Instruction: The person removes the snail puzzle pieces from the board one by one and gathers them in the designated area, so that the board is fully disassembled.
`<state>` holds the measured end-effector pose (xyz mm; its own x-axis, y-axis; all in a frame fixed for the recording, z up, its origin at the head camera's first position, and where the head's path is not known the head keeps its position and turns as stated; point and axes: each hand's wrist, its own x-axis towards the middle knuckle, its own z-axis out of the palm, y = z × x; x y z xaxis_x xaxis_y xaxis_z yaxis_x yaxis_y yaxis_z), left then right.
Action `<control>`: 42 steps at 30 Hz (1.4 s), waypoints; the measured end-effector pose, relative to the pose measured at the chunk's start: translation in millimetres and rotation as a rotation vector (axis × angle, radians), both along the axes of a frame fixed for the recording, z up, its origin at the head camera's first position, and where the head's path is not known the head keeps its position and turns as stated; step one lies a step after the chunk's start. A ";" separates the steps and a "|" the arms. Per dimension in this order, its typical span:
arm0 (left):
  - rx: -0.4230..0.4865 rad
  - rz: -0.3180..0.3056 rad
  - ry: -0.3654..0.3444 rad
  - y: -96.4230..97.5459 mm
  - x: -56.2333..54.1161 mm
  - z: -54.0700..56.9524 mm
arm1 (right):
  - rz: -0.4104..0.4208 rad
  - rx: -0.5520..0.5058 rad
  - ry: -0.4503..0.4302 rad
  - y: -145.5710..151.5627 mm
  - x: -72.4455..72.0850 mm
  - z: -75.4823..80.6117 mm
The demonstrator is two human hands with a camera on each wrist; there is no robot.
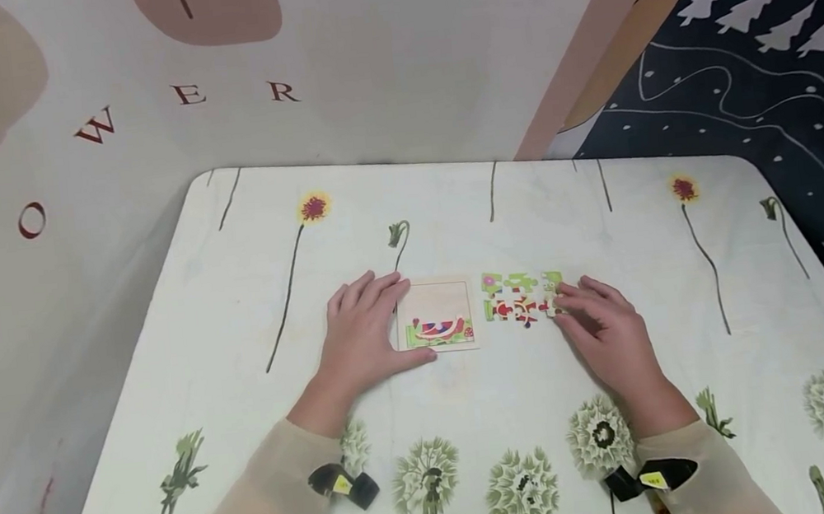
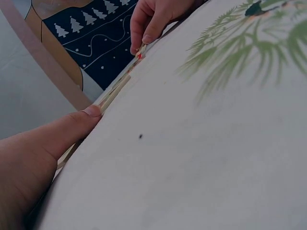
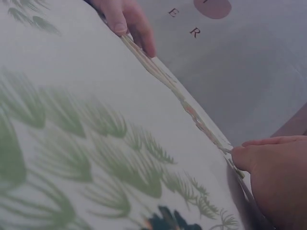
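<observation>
A small square wooden puzzle board [image 1: 432,298] lies on the table, with a row of joined puzzle pieces [image 1: 440,332] along its lower part, showing a melon-slice picture. My left hand [image 1: 363,332] spreads around the board's left side, its thumb resting at the near edge and its fingers by the far left corner. To the right lie several loose puzzle pieces [image 1: 521,282], green and red, in two rows. My right hand [image 1: 609,333] is at their right end, thumb and fingertips pinching a puzzle piece [image 1: 552,305] that the fingers partly cover.
The white tabletop [image 1: 265,436] is printed with flowers and dandelions. Behind it stands a light wall hanging [image 1: 381,86] with letters, and a dark panel [image 1: 740,109] with white trees is at the right. Each wrist wears a black strap with a small camera.
</observation>
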<state>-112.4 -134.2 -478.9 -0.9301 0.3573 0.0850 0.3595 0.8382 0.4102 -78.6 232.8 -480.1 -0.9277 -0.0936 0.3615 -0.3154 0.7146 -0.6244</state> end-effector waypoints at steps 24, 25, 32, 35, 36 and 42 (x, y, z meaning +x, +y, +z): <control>0.014 -0.004 -0.008 -0.5 -1.3 1.1 | 0.032 0.192 0.159 -0.6 -1.2 0.4; 0.013 -0.003 -0.012 -0.3 -1.2 0.9 | 0.033 0.193 0.159 -0.4 -1.4 0.2; 0.025 -0.009 -0.005 1.4 -0.1 -1.8 | 0.026 0.213 0.162 -1.3 0.5 3.4; 0.027 -0.013 0.013 0.7 -0.1 -2.6 | 0.049 0.196 0.198 -7.5 -0.1 5.2; 0.026 -0.014 0.021 0.4 -0.4 -2.8 | 0.061 0.183 0.208 -10.5 -0.7 5.5; 0.026 -0.025 0.026 0.3 -1.4 -3.3 | 0.141 0.135 0.229 -32.2 -2.5 3.8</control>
<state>-113.7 -133.9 -482.2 -0.9183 0.3776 0.1189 0.3910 0.8182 0.4215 -81.1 200.6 -476.3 -0.7981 -0.2769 0.5351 -0.5389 0.7253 -0.4284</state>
